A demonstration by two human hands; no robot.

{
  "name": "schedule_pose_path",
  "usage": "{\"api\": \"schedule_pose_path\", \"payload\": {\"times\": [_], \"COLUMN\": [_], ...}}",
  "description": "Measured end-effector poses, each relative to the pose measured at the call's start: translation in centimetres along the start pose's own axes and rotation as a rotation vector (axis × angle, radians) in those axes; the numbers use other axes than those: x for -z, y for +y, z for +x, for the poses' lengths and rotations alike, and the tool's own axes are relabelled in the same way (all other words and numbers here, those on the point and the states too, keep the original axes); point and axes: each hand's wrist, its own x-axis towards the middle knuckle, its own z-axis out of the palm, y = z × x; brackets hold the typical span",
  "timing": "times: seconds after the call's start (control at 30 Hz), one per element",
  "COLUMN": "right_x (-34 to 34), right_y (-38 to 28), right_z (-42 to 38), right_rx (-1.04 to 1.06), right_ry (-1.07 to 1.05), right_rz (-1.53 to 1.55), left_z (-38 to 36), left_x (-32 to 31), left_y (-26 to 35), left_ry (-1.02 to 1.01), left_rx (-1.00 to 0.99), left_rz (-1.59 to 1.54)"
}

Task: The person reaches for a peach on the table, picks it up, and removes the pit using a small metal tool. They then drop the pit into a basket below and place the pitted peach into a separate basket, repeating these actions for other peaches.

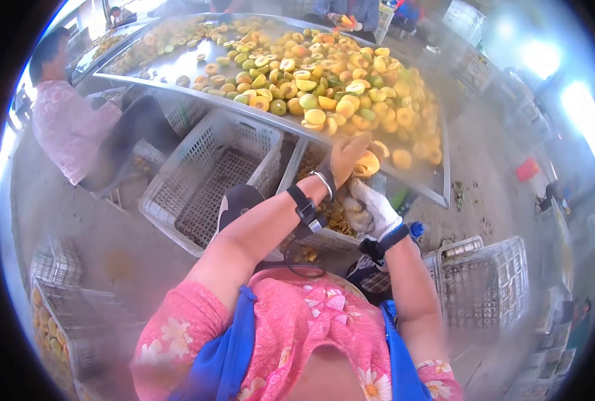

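Note:
My bare left hand (pixel 348 159) is wrapped round a cut yellow peach (pixel 367 164) at the near edge of the metal table. Just below it, my right hand (pixel 373 208), in a pale knit glove, has its fingers curled closed; what they hold is hidden. A heap of halved yellow and greenish peaches (pixel 317 77) covers much of the table (pixel 244 107). Beneath my hands stands a crate (pixel 296 164) with yellow peach pieces in it, partly covered by my arms.
A grey plastic crate (pixel 210 167) stands left of my knees, and stacked crates (pixel 484 281) are at the right. One person (pixel 70 120) sits at the left; another person's hands (pixel 346 21) hold fruit across the table. A crate of peaches (pixel 50 327) is at lower left.

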Motion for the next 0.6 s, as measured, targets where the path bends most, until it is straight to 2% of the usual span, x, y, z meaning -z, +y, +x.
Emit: {"api": "schedule_pose_path", "payload": {"times": [0.03, 0.13, 0.23, 0.27, 0.33, 0.4, 0.47, 0.5, 0.57, 0.6], "right_x": [0.2, 0.4, 0.8, 1.0, 1.5, 3.1, 4.0, 4.5, 5.5, 5.8], "right_y": [-0.1, 0.0, -0.4, -0.1, 0.2, 0.8, 0.9, 1.2, 1.6, 1.6], "right_z": [0.2, 1.2, 1.6, 1.8, 2.1, 2.7, 3.1, 3.3, 3.5, 3.7], "right_rx": [-0.016, -0.05, -0.082, -0.092, -0.109, -0.082, -0.088, -0.073, -0.063, -0.056], "right_ry": [-0.047, -0.086, -0.144, -0.098, -0.014, -0.053, -0.022, -0.006, 0.008, 0.015], "right_rz": [0.03, 0.038, -0.004, -0.011, -0.037, -0.056, -0.097, -0.111, -0.112, -0.112], "left_z": [1.0, 0.4, 2.1, 2.2, 1.6, 1.3, 1.3, 0.6, 0.1, 0.3], "left_x": [0.8, 0.7, 4.3, 5.3, 5.6, 9.0, 14.7, 17.4, 20.6, 21.4], "left_y": [-0.7, 1.0, -1.4, -1.7, 1.6, 3.3, 4.0, 5.1, 7.3, 8.2], "left_ry": [0.012, 0.239, 0.339, 0.361, 0.459, 0.504, 0.573, 0.58, 0.68, 0.799], "left_rx": [-0.006, 0.251, 0.191, 0.165, 0.088, 0.073, -0.056, -0.168, -0.252, -0.234], "left_rz": [-0.004, -0.399, -0.602, -0.683, -0.632, -0.647, -0.424, 0.074, 0.668, 0.762]}}
